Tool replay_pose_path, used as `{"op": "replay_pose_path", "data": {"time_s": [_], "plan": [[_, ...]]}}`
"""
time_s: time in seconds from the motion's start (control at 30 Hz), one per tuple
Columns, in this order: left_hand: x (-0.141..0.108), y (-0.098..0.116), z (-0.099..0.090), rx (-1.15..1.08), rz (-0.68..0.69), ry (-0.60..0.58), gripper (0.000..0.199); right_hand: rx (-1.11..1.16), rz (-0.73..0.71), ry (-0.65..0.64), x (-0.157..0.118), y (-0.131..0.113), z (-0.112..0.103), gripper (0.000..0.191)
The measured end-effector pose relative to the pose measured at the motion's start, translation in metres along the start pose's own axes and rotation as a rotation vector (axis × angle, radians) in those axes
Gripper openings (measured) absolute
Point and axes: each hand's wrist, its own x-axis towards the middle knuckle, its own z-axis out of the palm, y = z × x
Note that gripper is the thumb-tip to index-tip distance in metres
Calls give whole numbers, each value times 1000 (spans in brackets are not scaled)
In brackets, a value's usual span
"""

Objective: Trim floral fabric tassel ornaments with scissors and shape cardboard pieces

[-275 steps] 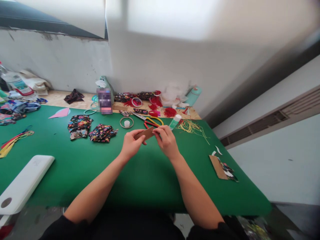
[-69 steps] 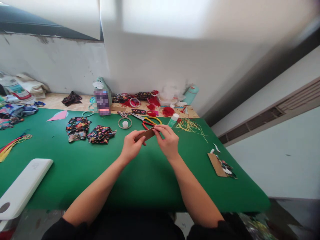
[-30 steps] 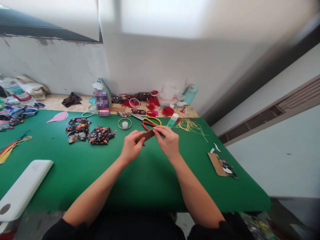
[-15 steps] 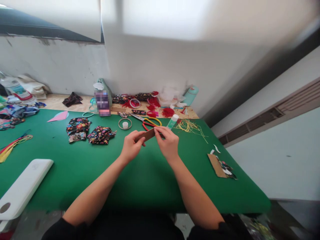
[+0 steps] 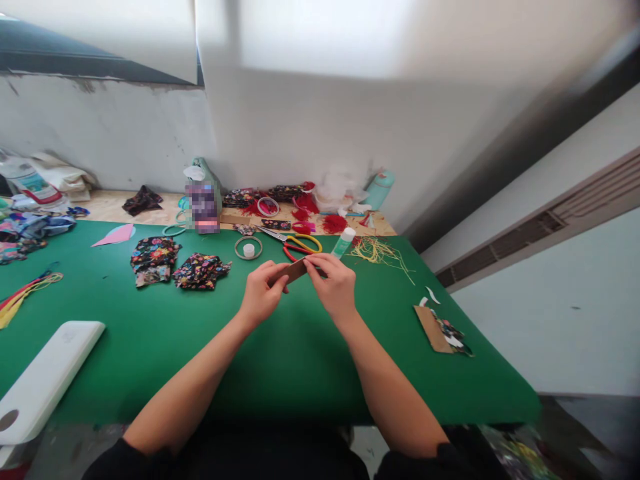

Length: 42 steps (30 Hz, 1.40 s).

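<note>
Both hands hold a small brown piece of cardboard (image 5: 295, 271) above the green table. My left hand (image 5: 263, 291) pinches its left end between thumb and fingers. At the right end, my right hand (image 5: 332, 284) is closed on it with the fingertips at its upper edge. Just beyond the hands lie scissors (image 5: 305, 241) with red and yellow handles. A glue stick (image 5: 343, 243) with a white top stands behind my right hand. To the left of the scissors, a small white cap (image 5: 249, 251) sits inside a ring (image 5: 237, 248).
Stacks of floral fabric (image 5: 202, 271) lie left of my hands. A white power-bank-like device (image 5: 55, 373) is at the near left. Yellow strands (image 5: 376, 251) and a brown card (image 5: 431, 329) with scraps lie to the right. A teal bottle (image 5: 379, 191) stands by the wall.
The view has shifted slightly. Both hands keep hold of the cardboard piece, and the right fingertips have moved a little along its upper edge.
</note>
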Motion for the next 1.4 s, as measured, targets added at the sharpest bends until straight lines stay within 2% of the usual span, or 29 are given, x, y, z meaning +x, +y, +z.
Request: {"op": "replay_pose_path", "data": {"time_s": [0.17, 0.3, 0.5, 0.73, 0.93, 1.13, 1.4], "plan": [[1, 2, 1, -48, -30, 3, 20, 11, 46, 32, 0, -3, -2, 15], [3, 2, -1, -126, -110, -7, 24, 65, 79, 55, 3, -7, -5, 14], [4, 4, -1, -171, -189, 2, 29, 14, -59, 50, 1, -6, -1, 16], [0, 3, 4, -131, -164, 19, 25, -147, -127, -22, -1, -1, 3, 21], [-2, 1, 6, -82, -88, 55, 22, -265, -151, -49, -4, 3, 9, 24], [-2, 1, 5, -22, 8, -12, 22, -308, -138, -34, -6, 9, 18, 24], [-2, 1, 8, -67, -74, 9, 21, -259, -93, 34, -7, 6, 24, 19]]}}
